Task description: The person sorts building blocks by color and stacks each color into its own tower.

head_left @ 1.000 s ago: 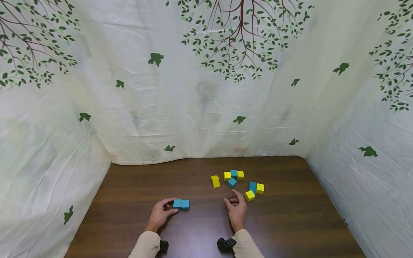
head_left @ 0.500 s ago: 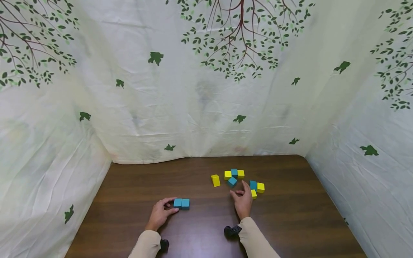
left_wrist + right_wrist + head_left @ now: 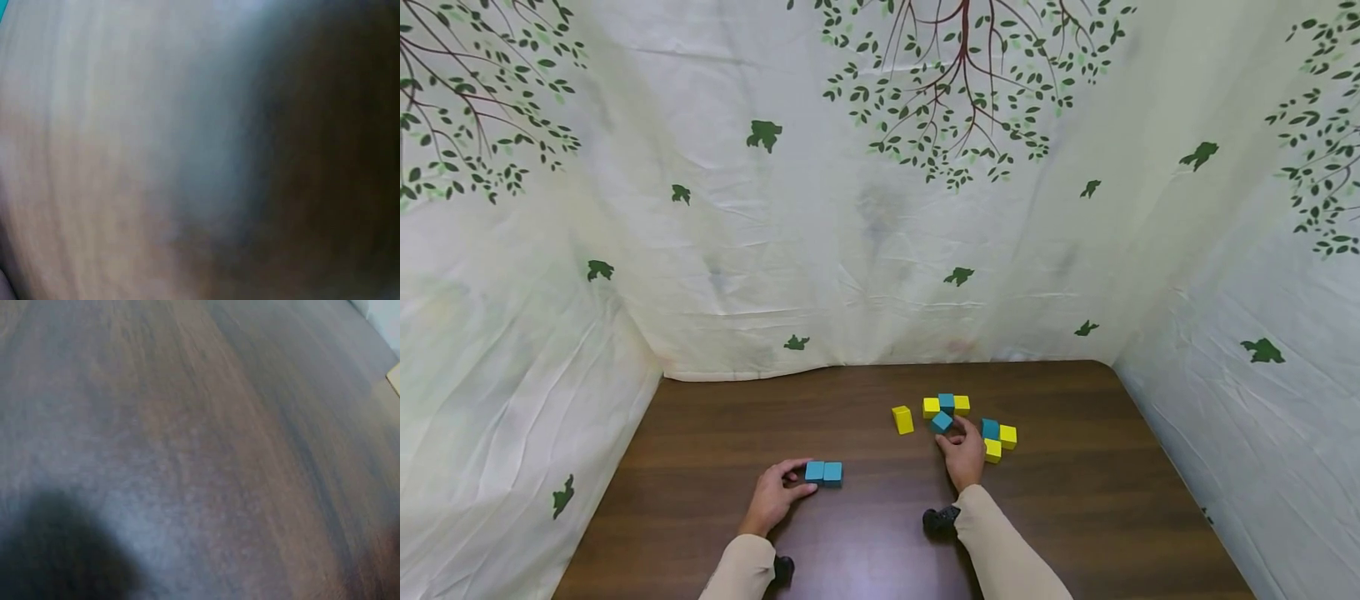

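Observation:
Two blue blocks stand side by side on the table in the head view. My left hand (image 3: 772,497) holds the left blue block (image 3: 815,472) with the index finger at its far side and the thumb at its near side. The right blue block (image 3: 832,473) sits flush against it. Farther off, my right hand (image 3: 964,454) has its thumb and index finger at a turned blue block (image 3: 942,422), pinching it at the near corner and right side. Both wrist views are blurred and mostly show table.
Behind the turned block, a blue block (image 3: 947,403) lies between two yellow blocks (image 3: 931,407). A lone yellow block (image 3: 902,420) is to their left. Right of my right hand sit a blue block (image 3: 990,429) and two yellow ones (image 3: 1008,437). Patterned cloth (image 3: 880,250) encloses the brown table (image 3: 880,533).
My right hand has moved right and then away from me, its fingertips reaching the turned blue block. My left hand stays at the two blue blocks.

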### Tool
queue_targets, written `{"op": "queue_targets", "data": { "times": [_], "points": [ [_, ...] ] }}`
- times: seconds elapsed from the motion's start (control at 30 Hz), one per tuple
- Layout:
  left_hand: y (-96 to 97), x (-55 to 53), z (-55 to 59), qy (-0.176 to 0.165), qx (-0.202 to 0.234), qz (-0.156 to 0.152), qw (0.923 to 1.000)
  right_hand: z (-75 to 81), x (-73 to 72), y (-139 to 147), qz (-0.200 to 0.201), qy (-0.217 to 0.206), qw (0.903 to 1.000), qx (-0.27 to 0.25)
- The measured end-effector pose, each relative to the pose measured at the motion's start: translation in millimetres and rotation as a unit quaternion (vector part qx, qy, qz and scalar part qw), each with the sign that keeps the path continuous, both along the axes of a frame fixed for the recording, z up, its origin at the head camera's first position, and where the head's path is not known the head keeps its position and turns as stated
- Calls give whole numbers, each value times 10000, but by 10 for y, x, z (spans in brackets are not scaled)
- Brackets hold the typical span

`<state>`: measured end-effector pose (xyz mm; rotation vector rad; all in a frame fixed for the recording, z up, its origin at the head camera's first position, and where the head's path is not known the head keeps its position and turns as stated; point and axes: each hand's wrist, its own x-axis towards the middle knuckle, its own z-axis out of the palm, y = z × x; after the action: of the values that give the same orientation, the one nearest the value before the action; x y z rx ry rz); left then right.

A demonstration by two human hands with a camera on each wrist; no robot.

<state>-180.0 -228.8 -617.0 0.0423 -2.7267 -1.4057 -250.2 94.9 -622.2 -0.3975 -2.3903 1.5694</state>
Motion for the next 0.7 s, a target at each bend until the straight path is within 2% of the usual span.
{"op": "queue_targets", "data": {
  "times": [0.23,0.5,0.7],
  "points": [
    [2,6,3,29,-21,32,10000,18,-46,-5,-64,-36,9998,193],
    [8,21,21,-71,-92,58,9999,-4,-64,-2,-127,-316,9992,221],
    [4,14,19,-151,-66,54,9999,-25,-77,7,-56,-215,9996,197]
  ]
}}
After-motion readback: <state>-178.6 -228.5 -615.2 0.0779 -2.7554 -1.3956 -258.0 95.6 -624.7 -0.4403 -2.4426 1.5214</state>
